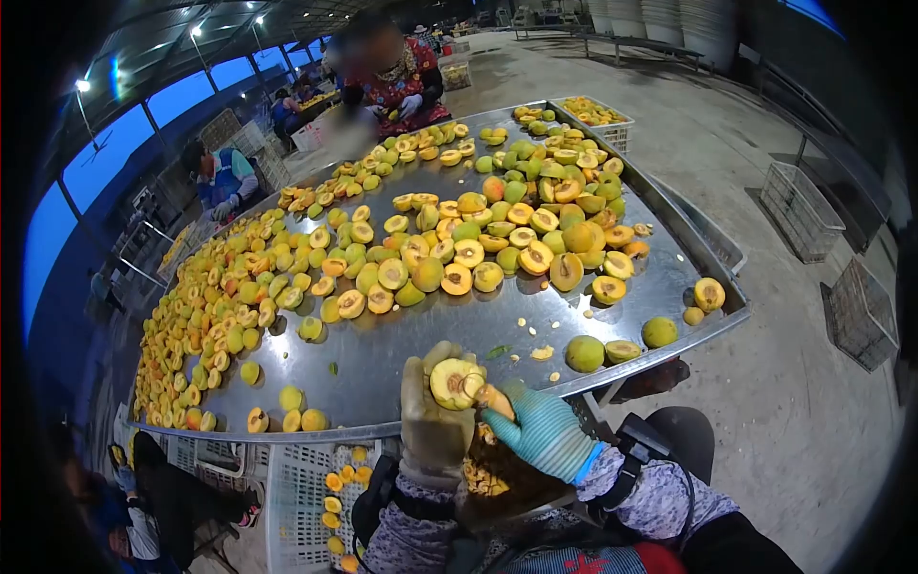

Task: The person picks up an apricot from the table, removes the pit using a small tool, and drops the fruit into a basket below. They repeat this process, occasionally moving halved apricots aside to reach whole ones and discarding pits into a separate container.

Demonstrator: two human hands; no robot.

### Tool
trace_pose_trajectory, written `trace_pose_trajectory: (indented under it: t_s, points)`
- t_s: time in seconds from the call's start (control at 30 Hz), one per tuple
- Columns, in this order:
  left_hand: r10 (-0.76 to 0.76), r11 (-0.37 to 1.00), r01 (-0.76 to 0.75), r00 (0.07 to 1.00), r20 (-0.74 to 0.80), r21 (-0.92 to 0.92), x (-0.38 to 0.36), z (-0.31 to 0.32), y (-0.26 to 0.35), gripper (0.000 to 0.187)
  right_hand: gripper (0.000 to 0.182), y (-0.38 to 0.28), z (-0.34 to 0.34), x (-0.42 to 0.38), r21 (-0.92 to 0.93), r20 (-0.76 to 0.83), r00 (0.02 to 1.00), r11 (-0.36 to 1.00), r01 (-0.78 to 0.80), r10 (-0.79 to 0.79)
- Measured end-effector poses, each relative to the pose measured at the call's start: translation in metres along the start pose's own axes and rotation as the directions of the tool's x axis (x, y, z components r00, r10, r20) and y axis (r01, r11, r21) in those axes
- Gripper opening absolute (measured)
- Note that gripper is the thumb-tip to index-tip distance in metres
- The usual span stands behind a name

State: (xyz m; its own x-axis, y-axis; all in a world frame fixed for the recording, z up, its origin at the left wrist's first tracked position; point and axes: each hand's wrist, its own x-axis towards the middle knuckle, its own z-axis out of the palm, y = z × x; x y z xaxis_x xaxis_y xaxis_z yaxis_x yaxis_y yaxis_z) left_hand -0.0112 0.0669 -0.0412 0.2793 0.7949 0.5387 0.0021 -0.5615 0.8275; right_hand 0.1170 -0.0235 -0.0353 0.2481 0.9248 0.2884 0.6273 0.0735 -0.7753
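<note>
My left hand (432, 432), in a pale glove, holds a halved yellow peach (446, 383) with its cut face turned up, just over the near edge of the metal table (382, 368). My right hand (547, 430), in a teal striped glove, grips a small pitting tool (497, 402) with a light handle and a metal loop. The loop rests at the middle of the peach's cut face. Beneath my hands, a container holds wet yellow-brown scraps (488, 478). To the left, a white plastic crate (287, 497) contains several peach halves.
Many whole and halved peaches (469, 253) cover the table, with loose pits and bits near me. Across it stands a person (397, 91) in red; another person (225, 182) works at left. A full crate (593, 113) stands at the far corner, and crates (801, 212) sit on the right floor.
</note>
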Motion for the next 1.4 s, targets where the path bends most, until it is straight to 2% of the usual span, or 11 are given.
trace_pose_trajectory:
  t_s: [0.2,0.27,0.4,0.47,0.57,0.7,0.77,0.9,0.97,1.07,1.4]
  points:
    - [-0.003,1.000,0.003,0.983,0.183,0.000,0.000,-0.002,0.017,0.047,0.037,0.007,0.004,-0.002,-0.091,0.072,0.995,0.994,-0.058,0.065]
    - [-0.355,0.460,0.368,0.910,0.213,-0.808,-0.001,0.001,0.027,0.038,0.037,0.011,0.006,-0.003,-0.039,0.047,0.997,0.997,-0.065,0.067]
    - [-0.217,0.627,0.261,0.963,0.157,-0.734,-0.007,0.008,0.028,0.036,0.038,0.010,0.002,-0.003,0.029,0.031,0.998,0.998,-0.055,0.054]
    - [-0.138,0.942,0.177,0.979,0.151,-0.286,-0.006,0.008,0.027,0.040,0.038,0.005,0.001,-0.005,0.002,0.032,0.999,0.999,-0.043,0.043]
    - [-0.336,0.672,0.362,0.926,0.170,-0.646,-0.007,0.009,0.023,0.041,0.039,0.002,0.002,-0.005,-0.011,0.064,0.997,0.999,-0.036,0.037]
    - [-0.338,0.627,0.369,0.922,0.188,-0.686,-0.011,0.009,0.012,0.043,0.040,0.003,0.003,-0.005,-0.063,0.110,0.993,0.998,-0.024,0.031]
    - [-0.064,0.994,0.074,0.990,0.124,-0.076,-0.012,0.012,0.015,0.042,0.040,-0.003,-0.002,-0.005,-0.065,0.137,0.990,0.998,-0.023,0.032]
    - [-0.087,0.991,0.098,0.989,0.119,-0.092,-0.011,0.012,0.016,0.042,0.040,-0.011,-0.002,-0.004,-0.038,0.133,0.991,0.999,-0.029,0.034]
    - [-0.313,0.762,0.287,0.948,0.057,-0.581,-0.013,0.014,0.012,0.041,0.038,-0.014,0.000,-0.005,-0.014,0.133,0.990,0.999,-0.046,0.048]
    - [-0.572,0.492,0.400,0.818,0.060,-0.774,-0.002,0.018,0.047,0.042,0.036,-0.009,0.007,-0.009,0.005,0.138,0.989,0.999,-0.050,0.049]
    - [-0.615,0.478,0.378,0.788,0.005,-0.793,-0.003,0.023,0.062,0.044,0.022,-0.002,0.030,-0.022,0.021,0.021,0.996,0.996,0.087,-0.088]
